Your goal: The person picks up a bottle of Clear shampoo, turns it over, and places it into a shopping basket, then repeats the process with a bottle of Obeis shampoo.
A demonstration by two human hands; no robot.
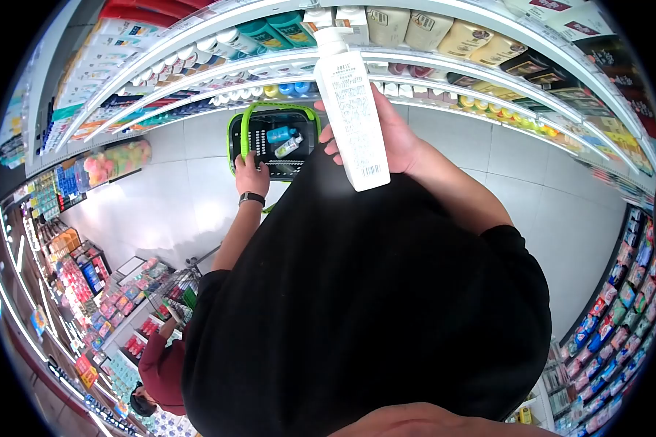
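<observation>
My right hand (395,142) is wrapped around a tall white pump bottle (357,124), its printed back label and barcode facing me. The bottle is slightly tilted, its pump head towards the shelf. Lower and to the left, my left hand (251,177), with a dark band on the wrist, is closed on the near left side of a black shopping basket (297,116) with a green rim and handle. Whether it grips the rim or the handle is hard to see. Inside the basket lie a blue bottle (281,135) and a whitish bottle (289,146).
Ahead curve shelves (444,62) stocked with bottles and pouches. Packaged goods line a rack (619,298) on the right. At lower left are a person in a dark red top (160,371), a shopping cart (175,291) and displays. Pale floor tiles (517,156) lie underfoot.
</observation>
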